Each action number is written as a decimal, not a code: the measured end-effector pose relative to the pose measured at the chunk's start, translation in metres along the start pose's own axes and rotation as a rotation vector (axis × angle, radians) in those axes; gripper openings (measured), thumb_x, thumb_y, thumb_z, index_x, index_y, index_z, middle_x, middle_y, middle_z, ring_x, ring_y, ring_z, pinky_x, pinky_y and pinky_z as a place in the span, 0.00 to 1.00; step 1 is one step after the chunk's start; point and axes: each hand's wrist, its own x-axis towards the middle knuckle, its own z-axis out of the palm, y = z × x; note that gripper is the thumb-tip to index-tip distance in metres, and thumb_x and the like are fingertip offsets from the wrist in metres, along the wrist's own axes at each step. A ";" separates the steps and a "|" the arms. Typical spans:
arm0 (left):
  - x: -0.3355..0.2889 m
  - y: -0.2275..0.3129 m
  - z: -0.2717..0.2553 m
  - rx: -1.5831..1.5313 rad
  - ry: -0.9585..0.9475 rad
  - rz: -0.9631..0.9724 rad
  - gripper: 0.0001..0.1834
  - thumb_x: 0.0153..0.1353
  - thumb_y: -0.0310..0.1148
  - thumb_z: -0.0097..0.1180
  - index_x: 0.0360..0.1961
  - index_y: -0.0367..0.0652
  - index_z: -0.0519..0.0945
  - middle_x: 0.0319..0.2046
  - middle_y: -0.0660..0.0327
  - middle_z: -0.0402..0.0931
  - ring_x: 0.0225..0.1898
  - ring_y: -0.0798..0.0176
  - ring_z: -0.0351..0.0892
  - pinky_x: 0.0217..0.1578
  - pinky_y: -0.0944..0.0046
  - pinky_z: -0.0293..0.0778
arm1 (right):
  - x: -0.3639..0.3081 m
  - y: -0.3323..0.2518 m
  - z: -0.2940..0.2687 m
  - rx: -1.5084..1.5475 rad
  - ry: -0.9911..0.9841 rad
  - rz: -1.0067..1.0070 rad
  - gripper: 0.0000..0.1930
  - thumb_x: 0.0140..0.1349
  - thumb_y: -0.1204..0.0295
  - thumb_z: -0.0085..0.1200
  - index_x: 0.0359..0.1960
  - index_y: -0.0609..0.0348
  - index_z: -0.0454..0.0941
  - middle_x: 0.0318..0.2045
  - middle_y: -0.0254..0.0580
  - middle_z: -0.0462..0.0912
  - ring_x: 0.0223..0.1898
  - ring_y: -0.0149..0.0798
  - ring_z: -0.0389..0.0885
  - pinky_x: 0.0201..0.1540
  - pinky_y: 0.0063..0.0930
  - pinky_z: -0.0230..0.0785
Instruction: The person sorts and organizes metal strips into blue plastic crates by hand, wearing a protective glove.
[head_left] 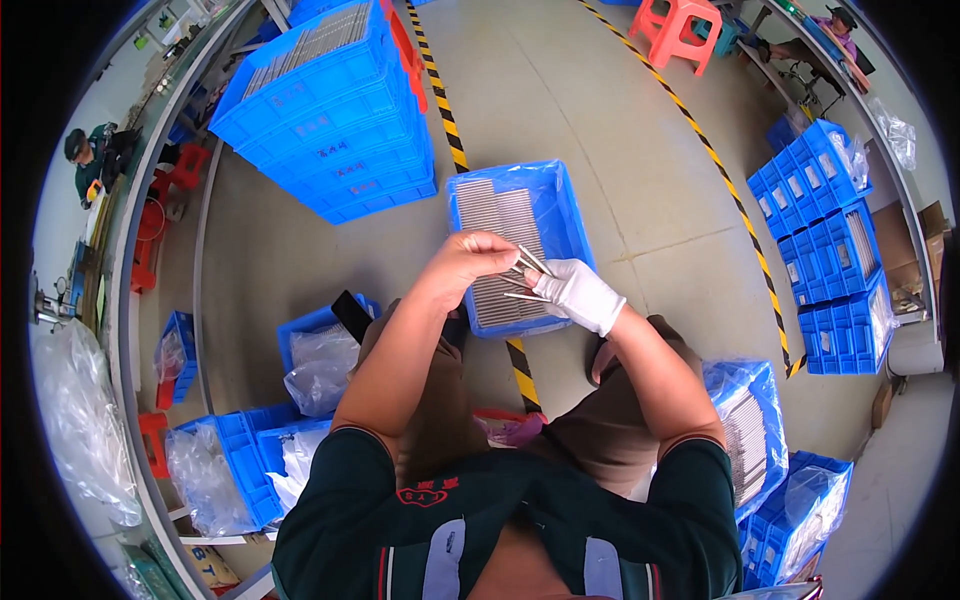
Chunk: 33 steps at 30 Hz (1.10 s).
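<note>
My bare left hand [474, 264] is closed with its fingertips on some thin metal rods [532, 262]. From the right, my right hand [582, 294], in a white glove with bare fingertips showing, grips the same few rods, their ends sticking out at different angles. Both hands meet above a blue plastic crate [572, 215] lined with clear film. Inside that crate, many similar grey rods [490, 207] lie side by side in two packed columns; my hands and forearms cover part of them.
Stacked blue crates [330, 150] filled with rods stand at the far left. A second crate of rods [745, 440] is by my right leg, and more crates [825, 250] stand at right. Bagged crates [235, 465] sit at left. Two people work at the side benches.
</note>
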 end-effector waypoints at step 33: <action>0.033 -0.067 0.032 -1.031 0.249 -0.097 0.13 0.62 0.39 0.39 0.32 0.42 0.71 0.32 0.60 0.74 0.35 0.61 0.73 0.37 0.60 0.69 | 0.035 0.012 0.016 0.575 0.066 -0.410 0.04 0.61 0.72 0.44 0.34 0.58 0.68 0.23 0.35 0.72 0.25 0.28 0.70 0.29 0.20 0.64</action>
